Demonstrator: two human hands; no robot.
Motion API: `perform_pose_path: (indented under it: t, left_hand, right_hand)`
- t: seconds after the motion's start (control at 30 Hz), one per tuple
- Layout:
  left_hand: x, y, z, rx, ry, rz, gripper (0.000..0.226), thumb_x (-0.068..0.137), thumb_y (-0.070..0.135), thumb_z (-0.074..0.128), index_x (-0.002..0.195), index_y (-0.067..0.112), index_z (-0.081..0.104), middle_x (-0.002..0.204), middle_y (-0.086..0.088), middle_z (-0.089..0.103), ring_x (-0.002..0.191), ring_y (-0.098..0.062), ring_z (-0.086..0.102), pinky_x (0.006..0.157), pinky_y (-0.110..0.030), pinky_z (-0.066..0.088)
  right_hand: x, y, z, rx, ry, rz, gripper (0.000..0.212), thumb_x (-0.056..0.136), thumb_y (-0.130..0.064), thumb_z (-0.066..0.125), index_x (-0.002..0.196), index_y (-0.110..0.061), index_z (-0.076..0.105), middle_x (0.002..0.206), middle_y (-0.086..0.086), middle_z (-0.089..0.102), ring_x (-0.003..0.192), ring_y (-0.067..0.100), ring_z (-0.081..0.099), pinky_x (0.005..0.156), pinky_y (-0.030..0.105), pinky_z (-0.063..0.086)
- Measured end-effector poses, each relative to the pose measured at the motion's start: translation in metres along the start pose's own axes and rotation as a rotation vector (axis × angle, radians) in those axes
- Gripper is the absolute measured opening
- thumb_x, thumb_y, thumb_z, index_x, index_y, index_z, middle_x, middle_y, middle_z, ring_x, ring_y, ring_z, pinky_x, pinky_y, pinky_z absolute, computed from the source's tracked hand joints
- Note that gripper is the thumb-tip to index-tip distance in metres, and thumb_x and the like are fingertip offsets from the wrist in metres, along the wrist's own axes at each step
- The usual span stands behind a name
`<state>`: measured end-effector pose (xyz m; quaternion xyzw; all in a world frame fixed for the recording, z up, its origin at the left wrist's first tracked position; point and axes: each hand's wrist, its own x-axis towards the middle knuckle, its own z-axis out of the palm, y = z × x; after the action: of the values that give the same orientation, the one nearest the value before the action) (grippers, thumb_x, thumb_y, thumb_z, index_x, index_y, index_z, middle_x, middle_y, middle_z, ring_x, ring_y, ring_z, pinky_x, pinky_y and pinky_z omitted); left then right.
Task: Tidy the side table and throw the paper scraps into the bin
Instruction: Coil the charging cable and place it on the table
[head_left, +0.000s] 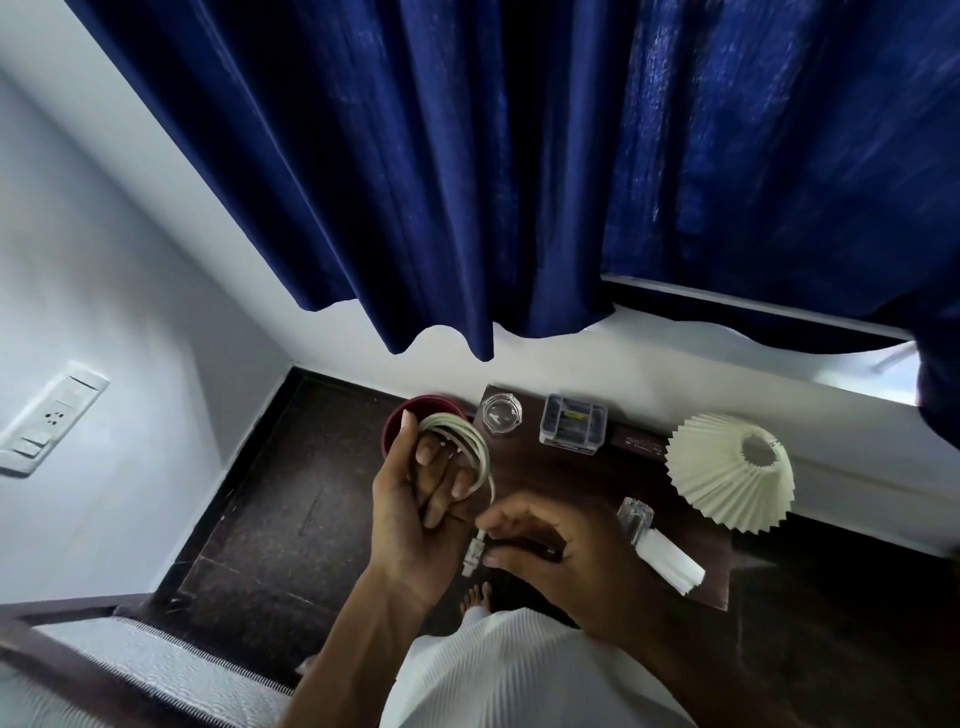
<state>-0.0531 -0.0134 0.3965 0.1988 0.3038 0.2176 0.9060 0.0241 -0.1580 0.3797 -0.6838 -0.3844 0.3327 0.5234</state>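
A pale cable is coiled in several loops around the fingers of my left hand, which holds it above the floor beside the side table. My right hand pinches the cable's white plug end just below the coil. A dark red bin stands on the floor behind my left hand, left of the table. On the table lie a glass ashtray, a clear plastic box, a glass holder with white paper and a pleated cream lampshade.
Blue curtains hang over the wall and window sill behind the table. A wall socket plate is on the left wall. A bed edge fills the lower left. My bare foot stands on the dark floor.
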Motion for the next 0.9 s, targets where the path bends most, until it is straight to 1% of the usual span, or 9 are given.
perform_pose_path:
  t: [0.13, 0.2, 0.3, 0.4, 0.47, 0.57, 0.7, 0.8, 0.9]
  left_hand:
    - [-0.003, -0.009, 0.004, 0.203, 0.082, 0.007, 0.041, 0.089, 0.053, 0.062, 0.064, 0.020, 0.057, 0.039, 0.006, 0.029, 0.045, -0.011, 0.032, 0.054, -0.022, 0.045]
    - [-0.006, -0.015, 0.007, 0.207, 0.089, -0.011, 0.042, 0.086, 0.052, 0.063, 0.064, 0.017, 0.058, 0.041, 0.004, 0.033, 0.044, -0.011, 0.037, 0.048, -0.021, 0.045]
    - [-0.008, -0.021, 0.010, 0.155, 0.043, -0.003, 0.043, 0.091, 0.047, 0.057, 0.071, 0.009, 0.056, 0.051, -0.002, 0.045, 0.044, -0.010, 0.048, 0.043, -0.021, 0.047]
    - [-0.006, -0.022, 0.009, 0.173, 0.016, 0.044, 0.044, 0.092, 0.042, 0.054, 0.088, 0.003, 0.072, 0.075, -0.010, 0.070, 0.068, -0.017, 0.071, 0.064, -0.027, 0.061]
    - [-0.007, -0.025, 0.008, 0.200, -0.002, 0.048, 0.046, 0.095, 0.038, 0.052, 0.103, -0.001, 0.076, 0.101, -0.019, 0.076, 0.089, -0.023, 0.076, 0.076, -0.030, 0.063]
    - [-0.012, -0.033, 0.009, 0.273, -0.017, 0.035, 0.047, 0.103, 0.035, 0.045, 0.120, -0.002, 0.069, 0.123, -0.025, 0.069, 0.112, -0.031, 0.070, 0.091, -0.040, 0.060]
    - [-0.012, -0.041, 0.010, 0.325, -0.007, 0.052, 0.048, 0.101, 0.036, 0.048, 0.124, -0.001, 0.067, 0.127, -0.030, 0.065, 0.123, -0.042, 0.061, 0.113, -0.062, 0.037]
    - [-0.009, -0.045, 0.010, 0.299, -0.034, 0.037, 0.054, 0.103, 0.041, 0.048, 0.130, -0.004, 0.061, 0.133, -0.033, 0.059, 0.134, -0.048, 0.050, 0.117, -0.059, 0.033]
    - [-0.005, -0.045, 0.011, 0.168, -0.088, -0.036, 0.068, 0.104, 0.050, 0.037, 0.142, -0.005, 0.048, 0.142, -0.025, 0.055, 0.139, -0.038, 0.046, 0.124, -0.053, 0.024]
  right_hand:
    - [0.005, 0.001, -0.001, -0.342, 0.055, -0.213, 0.011, 0.087, -0.039, 0.069, 0.096, -0.033, 0.067, 0.094, -0.018, 0.064, 0.089, -0.003, 0.061, 0.079, 0.017, 0.051]
    - [0.007, 0.003, 0.001, -0.343, 0.065, -0.252, 0.010, 0.088, -0.041, 0.068, 0.093, -0.032, 0.068, 0.099, -0.020, 0.056, 0.092, -0.006, 0.058, 0.084, 0.010, 0.045]
    - [0.008, 0.002, 0.002, -0.261, 0.217, -0.274, 0.013, 0.086, -0.044, 0.071, 0.091, -0.032, 0.068, 0.101, -0.021, 0.056, 0.096, -0.004, 0.060, 0.084, 0.007, 0.043]
    - [0.009, -0.001, 0.001, -0.124, 0.327, -0.293, 0.014, 0.088, -0.040, 0.071, 0.091, -0.027, 0.069, 0.097, -0.020, 0.066, 0.091, -0.002, 0.067, 0.080, 0.007, 0.048]
    - [0.010, -0.001, 0.002, -0.040, 0.336, -0.253, 0.009, 0.088, -0.034, 0.072, 0.091, -0.026, 0.069, 0.091, -0.018, 0.071, 0.087, 0.002, 0.072, 0.077, 0.012, 0.053]
    - [0.011, 0.001, 0.006, -0.007, 0.396, -0.185, 0.010, 0.087, -0.031, 0.075, 0.094, -0.030, 0.068, 0.089, -0.016, 0.072, 0.084, 0.005, 0.073, 0.072, 0.015, 0.056]
    - [0.012, 0.008, 0.004, -0.114, 0.463, -0.220, 0.011, 0.086, -0.021, 0.077, 0.097, -0.019, 0.073, 0.092, -0.015, 0.073, 0.085, 0.000, 0.072, 0.075, 0.014, 0.056]
    - [0.013, 0.012, 0.004, -0.256, 0.501, -0.254, 0.003, 0.089, -0.016, 0.074, 0.090, -0.018, 0.074, 0.088, -0.015, 0.070, 0.084, -0.004, 0.067, 0.078, 0.010, 0.050]
    - [0.012, 0.013, 0.004, -0.273, 0.482, -0.232, 0.012, 0.095, -0.024, 0.065, 0.095, -0.016, 0.073, 0.095, -0.019, 0.065, 0.092, -0.005, 0.064, 0.083, 0.009, 0.046]
